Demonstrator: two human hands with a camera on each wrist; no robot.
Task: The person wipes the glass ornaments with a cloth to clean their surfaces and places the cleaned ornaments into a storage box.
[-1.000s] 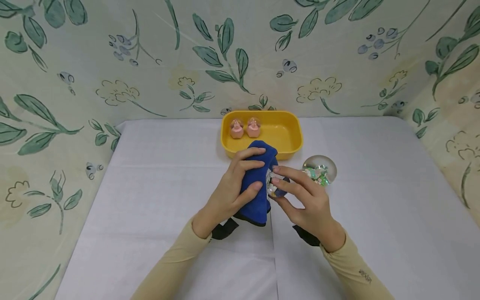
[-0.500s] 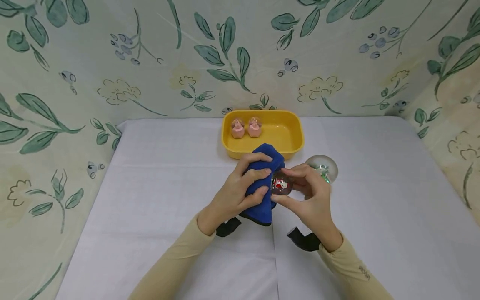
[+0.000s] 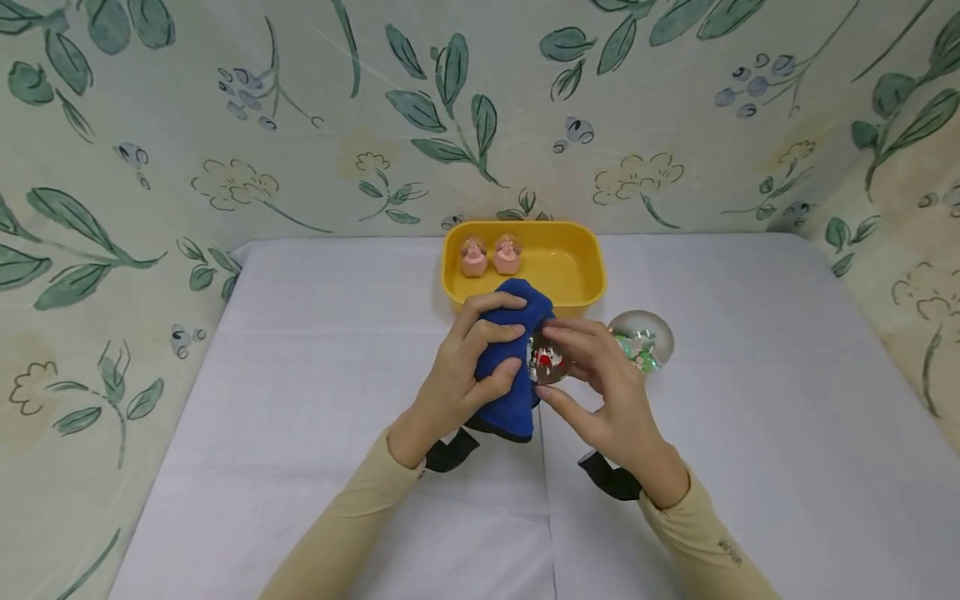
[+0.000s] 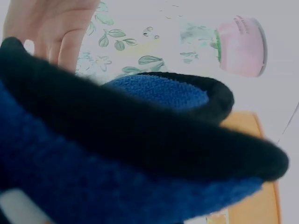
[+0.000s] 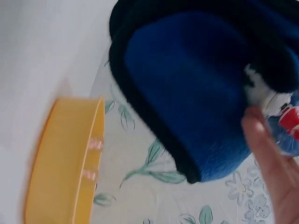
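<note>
Your two hands meet over the table: your left hand (image 3: 459, 371) grips a blue cloth (image 3: 512, 414), fingers and thumb bent over it, while your right hand (image 3: 621, 402) holds a clear ball (image 3: 557, 372) between thumb and fingers. That ball sits at the cloth's three o'clock edge, touching it, with a small red-and-white figure (image 3: 545, 357) showing inside. Your right wrist view has the cloth folded beside the ball, a fingertip on the ball near that figure; black edging (image 4: 149, 140) runs along the cloth's rim.

Taking the ball as your clock centre, a second globe (image 3: 654, 332) stands on the table just short of three o'clock, near your right knuckles; your left wrist view gives it a pink base (image 4: 243, 46). Close to twelve o'clock lies a yellow tray (image 3: 566, 262), its near rim partly behind the cloth. Two small pink globes (image 3: 474, 259) stand side by side in it, toward the tray's ten o'clock. Everything rests on a white tablecloth (image 3: 337, 375), with leaf-patterned fabric (image 3: 300, 108) rising beyond at twelve.
</note>
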